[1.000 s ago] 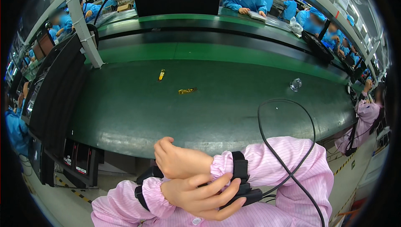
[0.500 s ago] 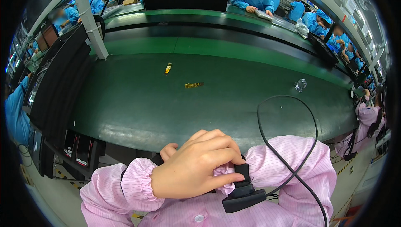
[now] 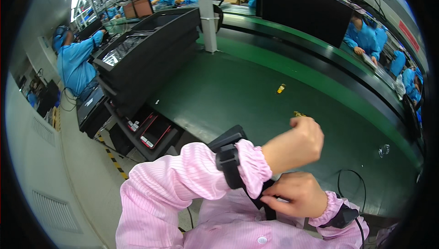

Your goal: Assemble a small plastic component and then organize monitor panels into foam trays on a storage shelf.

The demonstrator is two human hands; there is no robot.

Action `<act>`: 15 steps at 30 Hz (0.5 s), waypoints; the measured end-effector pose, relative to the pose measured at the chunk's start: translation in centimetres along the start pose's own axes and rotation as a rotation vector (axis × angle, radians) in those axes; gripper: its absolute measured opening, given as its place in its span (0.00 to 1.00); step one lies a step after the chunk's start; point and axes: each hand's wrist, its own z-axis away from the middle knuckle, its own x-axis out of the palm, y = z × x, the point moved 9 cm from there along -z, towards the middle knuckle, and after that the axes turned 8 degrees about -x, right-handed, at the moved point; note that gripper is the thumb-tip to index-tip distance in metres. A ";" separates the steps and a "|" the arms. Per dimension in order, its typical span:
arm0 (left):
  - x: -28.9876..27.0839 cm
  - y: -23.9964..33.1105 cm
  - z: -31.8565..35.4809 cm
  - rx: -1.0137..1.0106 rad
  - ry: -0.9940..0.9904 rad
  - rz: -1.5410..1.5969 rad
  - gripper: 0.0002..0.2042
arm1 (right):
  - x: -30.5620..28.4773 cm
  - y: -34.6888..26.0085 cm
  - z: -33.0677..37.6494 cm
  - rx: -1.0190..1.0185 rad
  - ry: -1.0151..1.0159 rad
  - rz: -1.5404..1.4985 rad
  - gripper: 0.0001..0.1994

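Observation:
My left hand [image 3: 296,144] is curled into a fist, back upward, above the near part of the green table; nothing shows in it. A black wrist strap [image 3: 230,166] with a flat black box [image 3: 228,138] goes around the pink left cuff. Just below that wrist, my right hand [image 3: 299,195] pinches the hanging black end of the strap [image 3: 265,194] between thumb and fingers. Another black wrist device [image 3: 342,217] sits at the right cuff, with a thin black cable [image 3: 364,189] looping beside it.
On the green table [image 3: 228,93] lie two small gold strips, one [image 3: 281,89] beyond the other [image 3: 299,114], and a clear ring-shaped piece [image 3: 384,150]. Stacked black trays [image 3: 151,61] stand at the left, beside a grey post [image 3: 208,15]. Co-workers in blue are beyond.
The view has swung left. My left hand has left the strap at my right wrist and is now a raised fist. My right hand now grips the left wrist's strap.

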 end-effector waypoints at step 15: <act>8.6 13.3 3.1 0.590 0.024 0.057 0.09 | -2.3 8.3 -5.8 0.552 -0.087 -0.280 0.30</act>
